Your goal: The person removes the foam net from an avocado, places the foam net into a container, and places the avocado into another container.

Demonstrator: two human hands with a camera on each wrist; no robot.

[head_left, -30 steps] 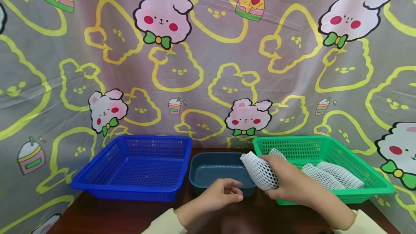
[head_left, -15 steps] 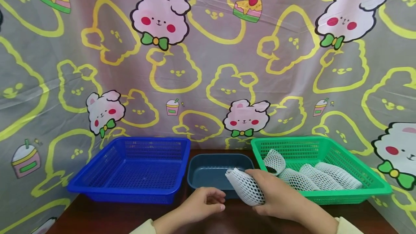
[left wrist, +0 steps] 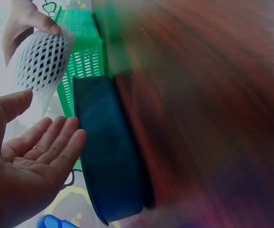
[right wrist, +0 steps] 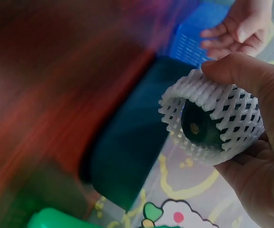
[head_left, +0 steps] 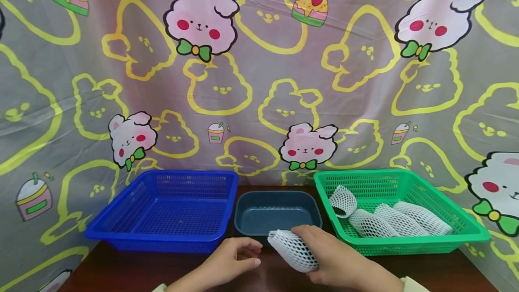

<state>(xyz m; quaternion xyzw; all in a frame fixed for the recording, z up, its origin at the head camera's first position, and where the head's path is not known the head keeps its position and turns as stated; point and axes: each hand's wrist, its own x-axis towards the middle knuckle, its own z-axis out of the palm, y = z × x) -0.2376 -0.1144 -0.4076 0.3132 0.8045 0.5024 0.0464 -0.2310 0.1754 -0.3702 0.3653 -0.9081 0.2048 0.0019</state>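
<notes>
My right hand [head_left: 334,256] grips an avocado in a white foam net [head_left: 294,251] in front of the dark teal tub. In the right wrist view the avocado's dark green end with its stem scar [right wrist: 193,127] shows through the net's open mouth. My left hand [head_left: 229,260] is held to the left of it, fingers loosely bent, palm toward the netted avocado, apart from it and holding nothing. In the left wrist view the left fingers [left wrist: 56,142] appear just beside the tub wall.
A blue basket [head_left: 162,238] stands on the left, the dark teal tub [head_left: 279,195] in the middle. On the right, a green basket [head_left: 421,240] bears several white foam-netted pieces [head_left: 373,223]. A printed curtain [head_left: 259,71] hangs behind the dark wood table [head_left: 267,278].
The right hand has brought the netted avocado from the green basket's edge left and down, toward the front of the tub. The left hand has shifted left and slightly down.
</notes>
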